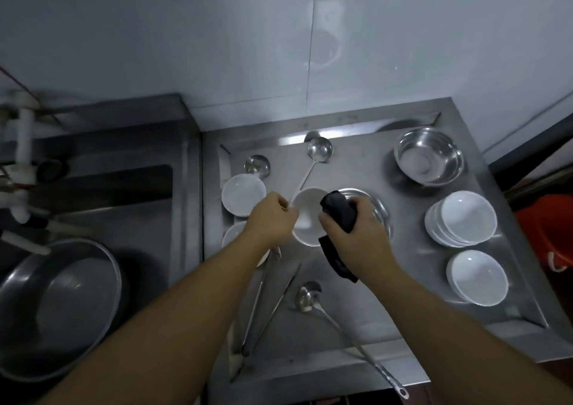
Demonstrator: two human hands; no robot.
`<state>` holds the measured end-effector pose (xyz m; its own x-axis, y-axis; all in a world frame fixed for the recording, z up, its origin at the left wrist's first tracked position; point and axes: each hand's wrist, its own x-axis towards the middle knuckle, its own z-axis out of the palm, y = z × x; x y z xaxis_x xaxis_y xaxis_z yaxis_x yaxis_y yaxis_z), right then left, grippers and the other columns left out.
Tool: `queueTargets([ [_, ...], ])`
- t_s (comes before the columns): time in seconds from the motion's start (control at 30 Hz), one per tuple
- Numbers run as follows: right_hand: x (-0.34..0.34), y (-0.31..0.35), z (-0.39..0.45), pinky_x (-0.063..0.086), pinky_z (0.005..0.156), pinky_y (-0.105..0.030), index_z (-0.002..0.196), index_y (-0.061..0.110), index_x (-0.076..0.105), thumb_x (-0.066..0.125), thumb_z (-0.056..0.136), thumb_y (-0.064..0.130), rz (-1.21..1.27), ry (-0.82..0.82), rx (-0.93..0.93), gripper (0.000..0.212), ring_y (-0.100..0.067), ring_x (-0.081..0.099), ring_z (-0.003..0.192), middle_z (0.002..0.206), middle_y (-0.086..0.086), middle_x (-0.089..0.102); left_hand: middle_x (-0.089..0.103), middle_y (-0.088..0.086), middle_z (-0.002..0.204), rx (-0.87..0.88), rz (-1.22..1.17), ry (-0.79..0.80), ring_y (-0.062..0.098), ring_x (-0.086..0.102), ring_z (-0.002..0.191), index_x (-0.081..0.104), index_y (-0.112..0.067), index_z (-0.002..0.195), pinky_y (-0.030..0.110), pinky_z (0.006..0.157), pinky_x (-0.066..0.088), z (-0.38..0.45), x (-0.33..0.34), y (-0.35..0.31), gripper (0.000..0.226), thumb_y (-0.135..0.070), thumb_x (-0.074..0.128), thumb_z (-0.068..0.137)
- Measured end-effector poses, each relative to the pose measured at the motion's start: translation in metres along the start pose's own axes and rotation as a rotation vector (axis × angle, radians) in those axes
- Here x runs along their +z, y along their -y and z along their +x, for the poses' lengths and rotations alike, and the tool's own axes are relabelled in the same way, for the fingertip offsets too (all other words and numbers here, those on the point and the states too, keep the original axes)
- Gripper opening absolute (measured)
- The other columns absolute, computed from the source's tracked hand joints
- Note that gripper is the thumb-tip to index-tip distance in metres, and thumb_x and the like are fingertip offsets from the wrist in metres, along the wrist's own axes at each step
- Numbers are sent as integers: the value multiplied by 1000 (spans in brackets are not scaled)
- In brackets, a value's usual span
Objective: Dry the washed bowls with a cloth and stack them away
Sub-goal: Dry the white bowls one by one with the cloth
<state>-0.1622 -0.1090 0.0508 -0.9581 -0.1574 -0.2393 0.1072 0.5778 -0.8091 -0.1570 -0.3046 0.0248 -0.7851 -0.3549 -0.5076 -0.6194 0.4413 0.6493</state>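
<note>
White bowl [307, 217] sits tilted above the steel bench [356, 321], your left hand [271, 218] pinching its rim to steady it while your right hand [356, 232] grips the dark cloth [339, 212] for wiping.

Two forearms come into view from below, both bare from the elbow down, with no sleeve showing on either. The left hand [269, 218] and the right hand [356, 234] wear no gloves, rings, watch or bands. Short nails show on the fingers [324, 220].
</note>
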Motion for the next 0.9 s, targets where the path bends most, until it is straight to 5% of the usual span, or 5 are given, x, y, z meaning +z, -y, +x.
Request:
queueTargets([
  [0.13,-19,36,-9,39,54,-18,108,42,42,44,86,53,31,10,-65,24,-1,61,72,84,13,61,74,17,108,-105,-434,56,34,75,100,66,-13,108,51,92,64,-45,-6,-25,24,-29,69,91],
  [0.3,-52,65,-24,40,59,-9,115,48,46,61,90,38,-61,119,-301,31,6,58,82,94,21,60,64,23,100,-91,-874,174,35,67,96,61,17,115,39,80,65,-100,-13,-51,33,-9,59,96],
  [0.53,-98,67,-45,45,91,-8,138,46,57,60,101,33,46,200,-493,39,14,58,110,119,28,63,72,21,114,44,-1144,196,33,73,95,65,3,118,41,89,62,-168,-17,-90,28,-12,60,95],
  [0.77,-127,75,-56,54,94,-28,134,55,57,53,100,46,160,305,-522,36,-1,66,109,118,20,71,73,20,131,96,-1137,167,26,75,112,72,-11,132,31,93,60,-205,-9,-103,45,-44,60,104],
  [0.9,-135,83,-65,58,91,-35,137,51,58,52,97,49,144,335,-590,41,-9,70,103,111,14,73,67,13,144,165,-1116,208,25,64,135,58,-16,148,32,105,56,-217,-10,-107,63,-58,50,101],
])
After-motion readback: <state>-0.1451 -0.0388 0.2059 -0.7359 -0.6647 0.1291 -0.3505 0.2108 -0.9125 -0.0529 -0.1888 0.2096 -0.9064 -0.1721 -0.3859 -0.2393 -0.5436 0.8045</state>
